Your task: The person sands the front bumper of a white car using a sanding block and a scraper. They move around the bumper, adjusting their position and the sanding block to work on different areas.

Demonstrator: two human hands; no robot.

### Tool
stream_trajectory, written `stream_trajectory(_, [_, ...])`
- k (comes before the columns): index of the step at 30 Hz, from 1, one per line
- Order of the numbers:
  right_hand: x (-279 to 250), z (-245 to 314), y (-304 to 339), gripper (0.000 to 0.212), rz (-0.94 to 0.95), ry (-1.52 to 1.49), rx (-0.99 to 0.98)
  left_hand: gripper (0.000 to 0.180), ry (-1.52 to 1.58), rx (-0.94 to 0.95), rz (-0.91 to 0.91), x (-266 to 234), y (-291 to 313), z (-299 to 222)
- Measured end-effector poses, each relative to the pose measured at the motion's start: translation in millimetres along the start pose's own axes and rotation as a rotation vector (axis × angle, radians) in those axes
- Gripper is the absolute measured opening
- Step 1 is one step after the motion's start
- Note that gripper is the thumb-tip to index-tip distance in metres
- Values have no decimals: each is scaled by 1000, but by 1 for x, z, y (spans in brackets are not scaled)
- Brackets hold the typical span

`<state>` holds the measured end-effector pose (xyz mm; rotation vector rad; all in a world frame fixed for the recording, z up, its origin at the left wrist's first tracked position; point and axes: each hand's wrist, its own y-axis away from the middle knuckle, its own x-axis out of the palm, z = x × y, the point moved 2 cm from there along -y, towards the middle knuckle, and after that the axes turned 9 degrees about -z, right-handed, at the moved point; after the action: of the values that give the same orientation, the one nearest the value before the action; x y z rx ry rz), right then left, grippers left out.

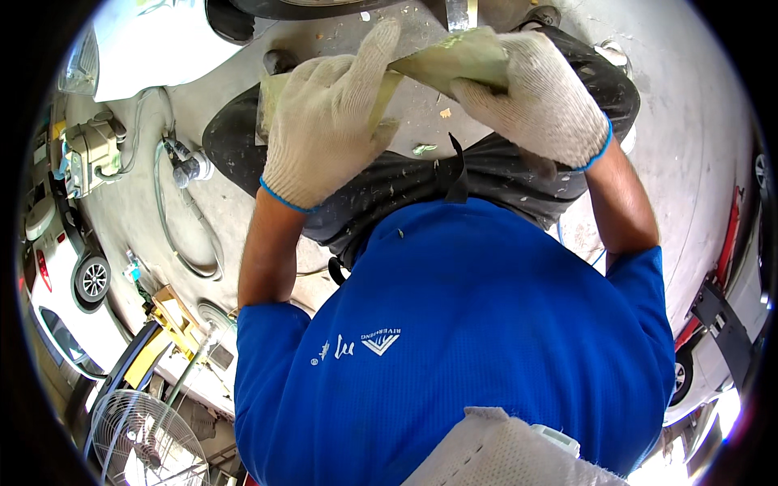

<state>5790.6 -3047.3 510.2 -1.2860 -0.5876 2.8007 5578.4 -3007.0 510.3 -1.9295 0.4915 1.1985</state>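
Note:
Both hands wear white knit gloves with blue cuffs and are held in front of my dark trousers [486, 174]. My left hand [332, 121] grips the left part of a pale green sheet [454, 53], with its fingers laid over the top. My right hand [539, 97] pinches the right end of the same sheet, which is bent between the two hands. One corner of the sheet shows to the left of the left glove. My blue shirt [454, 340] fills the lower middle.
A concrete floor [689, 121] lies below. A white car panel [154, 40] is at the upper left, with a small machine [89, 154] and a hose [182, 235] on the left. A white car [61, 275] and a fan [142, 441] are at the lower left. Another vehicle [721, 324] stands at the right.

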Motion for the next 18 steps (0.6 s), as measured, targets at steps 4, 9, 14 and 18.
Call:
stream_trajectory(4, [-11,-15,5,25,-51,-170,90,67,-6,-40,-83,-10,-6,-6])
stream_trajectory(9, [8,-31,28,29,-31,-764,335,31,990,-582,-277,-2,11,22])
stream_trajectory(14, [40,-10,27,48,137,-1138,374,27,1315,-746,-546,22,15,38])
stream_trajectory(18, [68,4,29,46,280,-1259,446,50,1850,-502,-434,47,2,39])
